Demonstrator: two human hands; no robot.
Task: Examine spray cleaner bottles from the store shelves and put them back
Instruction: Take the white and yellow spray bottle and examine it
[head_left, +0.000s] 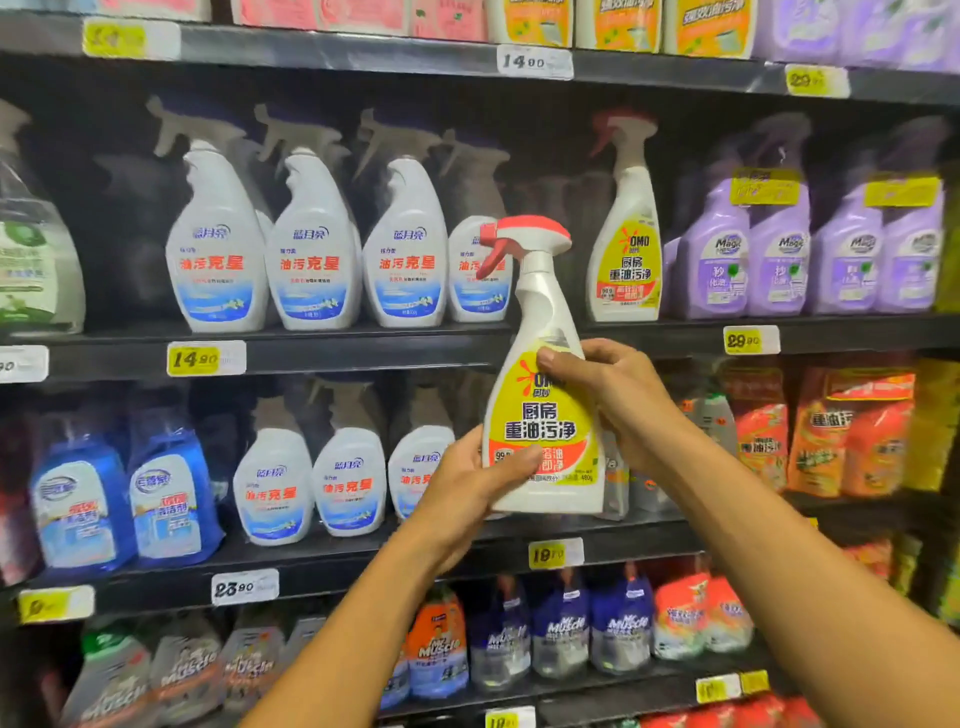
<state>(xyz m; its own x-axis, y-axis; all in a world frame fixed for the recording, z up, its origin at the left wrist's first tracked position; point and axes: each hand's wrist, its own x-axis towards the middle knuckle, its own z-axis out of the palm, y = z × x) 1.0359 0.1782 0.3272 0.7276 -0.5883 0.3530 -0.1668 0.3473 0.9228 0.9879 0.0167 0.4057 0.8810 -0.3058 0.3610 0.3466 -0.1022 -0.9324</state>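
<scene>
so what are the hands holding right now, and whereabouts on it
Both hold one OMO spray bottle. The left hand grips its lower body near the base; the right hand grips the upper body, thumb on the label.

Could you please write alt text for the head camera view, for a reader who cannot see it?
Two hands hold a white OMO spray bottle upright before store shelves: the left hand grips its base, the right hand its label. A matching bottle stands on the shelf behind, between white spray bottles and purple ones.
</scene>
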